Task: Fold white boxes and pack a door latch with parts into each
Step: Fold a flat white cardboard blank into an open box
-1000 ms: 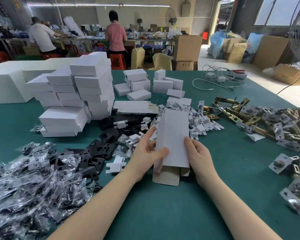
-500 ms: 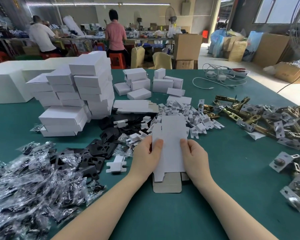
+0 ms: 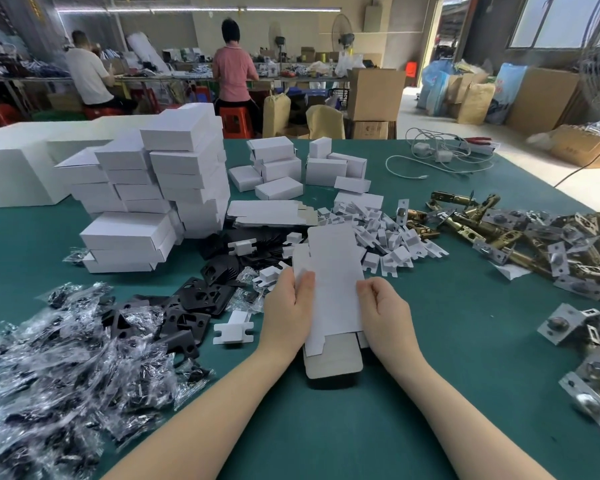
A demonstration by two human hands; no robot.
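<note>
A white box blank (image 3: 333, 282) lies lengthwise in front of me, its grey-brown near flap (image 3: 333, 358) folded out over the green table. My left hand (image 3: 288, 310) grips its left edge with the thumb on top. My right hand (image 3: 385, 313) pinches the right edge with curled fingers. Brass door latches (image 3: 492, 233) lie in a heap to the right. White plastic inserts (image 3: 388, 233) are piled just beyond the blank. Black plates (image 3: 201, 299) and bagged parts (image 3: 59, 358) spread to the left.
Stacks of folded white boxes (image 3: 174, 188) stand at the left rear, smaller ones (image 3: 291, 168) further back. Flat blanks (image 3: 267, 213) lie between them. More latches (image 3: 586, 341) lie at the right edge. A white cable and chargers (image 3: 440, 154) sit far right. Two persons work at a distant bench.
The blank has come down from a tilted, raised hold to lie flatter and lower. Both hands slid from its lower end up onto its two side edges.
</note>
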